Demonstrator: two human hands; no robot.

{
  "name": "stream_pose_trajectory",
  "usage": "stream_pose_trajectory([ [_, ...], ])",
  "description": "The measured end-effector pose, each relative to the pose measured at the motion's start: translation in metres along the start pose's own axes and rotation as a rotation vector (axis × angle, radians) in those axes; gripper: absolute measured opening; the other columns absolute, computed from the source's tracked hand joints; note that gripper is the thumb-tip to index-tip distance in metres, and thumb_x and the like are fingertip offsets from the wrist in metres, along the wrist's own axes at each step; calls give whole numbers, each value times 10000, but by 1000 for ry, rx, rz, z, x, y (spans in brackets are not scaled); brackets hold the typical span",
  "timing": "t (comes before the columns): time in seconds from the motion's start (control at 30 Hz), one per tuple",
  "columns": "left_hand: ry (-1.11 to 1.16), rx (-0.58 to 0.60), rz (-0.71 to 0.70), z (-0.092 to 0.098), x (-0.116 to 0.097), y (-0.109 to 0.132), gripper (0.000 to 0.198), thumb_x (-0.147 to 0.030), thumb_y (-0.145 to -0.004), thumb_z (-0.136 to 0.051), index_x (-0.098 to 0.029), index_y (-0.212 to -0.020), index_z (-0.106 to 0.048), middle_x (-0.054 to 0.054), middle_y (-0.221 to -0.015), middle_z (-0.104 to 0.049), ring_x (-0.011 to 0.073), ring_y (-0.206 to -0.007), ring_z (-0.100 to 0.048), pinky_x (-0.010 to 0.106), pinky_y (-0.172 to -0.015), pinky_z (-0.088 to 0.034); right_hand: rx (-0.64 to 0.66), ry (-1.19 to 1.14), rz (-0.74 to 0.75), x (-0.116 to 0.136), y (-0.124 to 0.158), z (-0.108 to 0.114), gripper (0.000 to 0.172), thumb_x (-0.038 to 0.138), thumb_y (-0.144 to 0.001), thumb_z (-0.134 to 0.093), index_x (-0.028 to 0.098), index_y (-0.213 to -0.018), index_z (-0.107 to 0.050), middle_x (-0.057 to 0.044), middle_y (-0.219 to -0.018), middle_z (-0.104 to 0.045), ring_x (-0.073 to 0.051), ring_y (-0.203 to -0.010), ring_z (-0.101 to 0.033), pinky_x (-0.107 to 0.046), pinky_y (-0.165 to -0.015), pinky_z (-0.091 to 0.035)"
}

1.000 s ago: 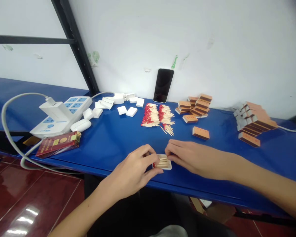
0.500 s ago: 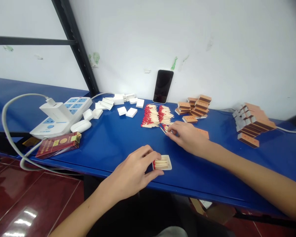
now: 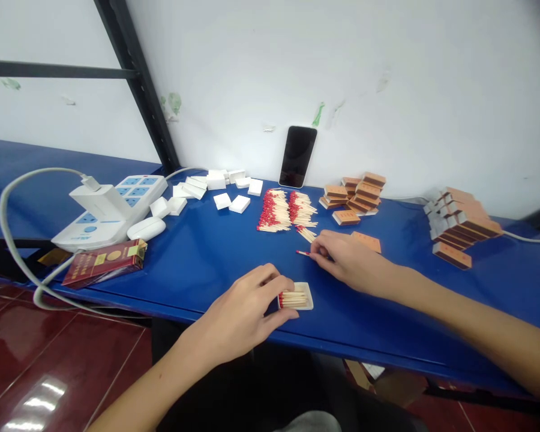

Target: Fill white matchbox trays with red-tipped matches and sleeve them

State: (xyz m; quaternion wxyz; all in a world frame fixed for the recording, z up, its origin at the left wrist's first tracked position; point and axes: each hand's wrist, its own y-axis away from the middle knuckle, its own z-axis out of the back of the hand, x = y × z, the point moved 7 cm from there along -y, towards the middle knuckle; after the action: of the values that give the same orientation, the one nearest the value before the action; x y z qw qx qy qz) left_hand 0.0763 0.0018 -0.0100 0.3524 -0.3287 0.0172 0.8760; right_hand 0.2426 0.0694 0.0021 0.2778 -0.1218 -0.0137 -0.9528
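Apart, left hand curled around matchbox tray, right hand pinching match.

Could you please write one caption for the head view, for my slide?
Left hand holds a white tray of matches while the right hand pinches a match at a blue table.

Head-worn camera, close above near edge of blue desk, facing forward, down toward far edge, wall.

Matches lie in a matchbox tray before matchstick piles; other trays sit left, matchboxes right.
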Motion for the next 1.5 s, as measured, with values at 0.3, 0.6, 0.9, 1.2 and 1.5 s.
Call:
stream_pose_trajectory([
  [0.3,29,-49,43,1,2,0,408,-334,-918,-659,-267,-1273,-469,44,-1139,-603,213,-994,-602,327,-825,-501,191,-68,220,54,34,6,155,262,-993,-450,192,-927,-572,-40,-925,-604,-150,-721,-580,-289,-623,-446],
  [0.6,105,-31,91,2,8,2,282,-274,-907,-665,-255,-1087,-449,-4,-1014,-580,169,-889,-575,270,-726,-452,151,146,410,99,22,-19,169,85,-912,-499,144,-893,-657,-83,-880,-630,-208,-812,-598,-326,-670,-493],
  [0.9,57,-16,72,0,4,1,330,-320,-928,-650,-276,-1199,-469,12,-1100,-573,190,-959,-576,302,-795,-461,-175,147,96,-27,4,30,244,225,-965,-467,128,-1092,-651,-144,-1039,-633,-264,-977,-608,-411,-852,-493],
  [1.2,48,-2,71,-1,5,1,348,-336,-938,-635,-282,-1244,-476,22,-1123,-579,195,-971,-574,311,-816,-471,27,152,117,-49,5,11,234,259,-999,-362,185,-870,-542,-96,-895,-606,-213,-803,-544,-345,-731,-396],
  [1.5,32,-4,53,-1,3,0,347,-336,-943,-630,-273,-1251,-484,23,-1130,-573,190,-976,-572,313,-835,-471,18,385,235,-5,25,7,346,306,-1047,-299,173,-871,-566,-55,-816,-595,-194,-731,-501,-385,-783,-277],
])
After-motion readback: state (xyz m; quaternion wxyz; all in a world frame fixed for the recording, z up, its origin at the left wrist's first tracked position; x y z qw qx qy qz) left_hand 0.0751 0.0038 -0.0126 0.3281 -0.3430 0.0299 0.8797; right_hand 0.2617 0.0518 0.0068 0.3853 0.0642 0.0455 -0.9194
